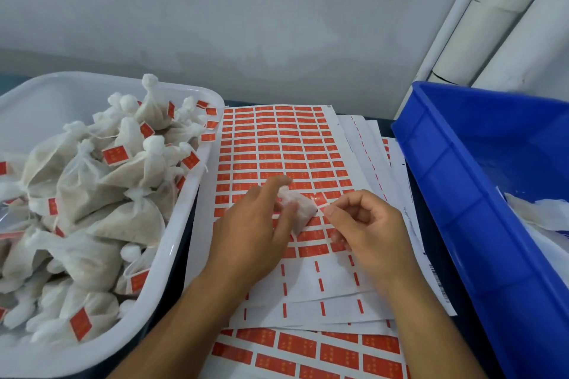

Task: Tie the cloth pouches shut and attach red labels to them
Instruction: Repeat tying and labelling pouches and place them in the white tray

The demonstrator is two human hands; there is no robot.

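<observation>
**Labelling step — one pouch in hand**

- White tub [184, 224], left of the hands: finished pouches.
- Label sheet [277, 144], beneath the hands.
- Left hand [255, 224] grasps cloth pouch [297, 209].
- Right hand [366, 224] pinches its string — next, likely a red label goes on.

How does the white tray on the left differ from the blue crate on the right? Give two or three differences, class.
The white tray has rounded corners; the blue crate has straight ribbed walls. The tray is heaped with tied, red-labelled pouches; the crate holds only a few white pieces. Both flank the label sheets.
</observation>
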